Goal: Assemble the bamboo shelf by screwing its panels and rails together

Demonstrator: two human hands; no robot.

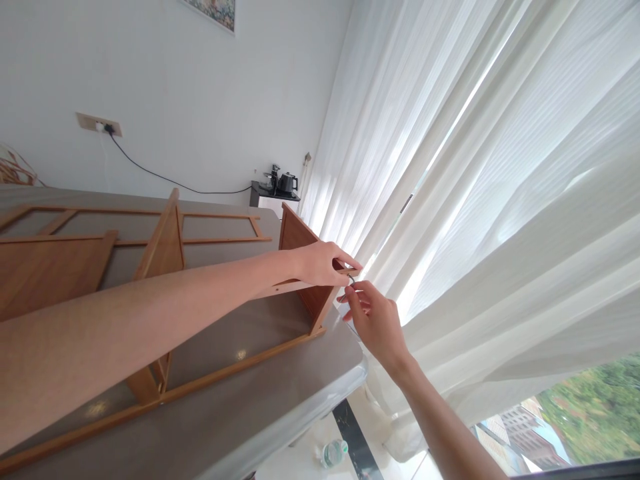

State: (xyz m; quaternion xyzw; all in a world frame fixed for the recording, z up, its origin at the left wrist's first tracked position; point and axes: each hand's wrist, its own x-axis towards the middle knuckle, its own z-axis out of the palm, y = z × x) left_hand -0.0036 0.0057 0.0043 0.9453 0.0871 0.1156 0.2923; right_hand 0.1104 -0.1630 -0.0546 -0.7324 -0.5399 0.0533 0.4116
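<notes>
A brown wooden frame, with a slatted side rail (215, 381) and upright panels, lies on the table. My left hand (320, 262) reaches across it and is closed around the end of a wooden rail (285, 288) at the end panel (303, 250). Close below, the fingers of my right hand (377, 320) pinch a thin, dark bent tool that looks like a hex key (353, 280). Its tip is at the rail's end, partly covered by my fingers; whether it sits in a screw cannot be seen. A middle panel (165, 240) stands farther left.
The grey-topped table (280, 387) has a rounded corner near my right hand. Pale curtains (450, 167) hang close on the right. A black kettle (287, 182) stands on a small cabinet behind. On the floor is a plastic bottle (334, 453). A cord (175, 181) runs along the wall.
</notes>
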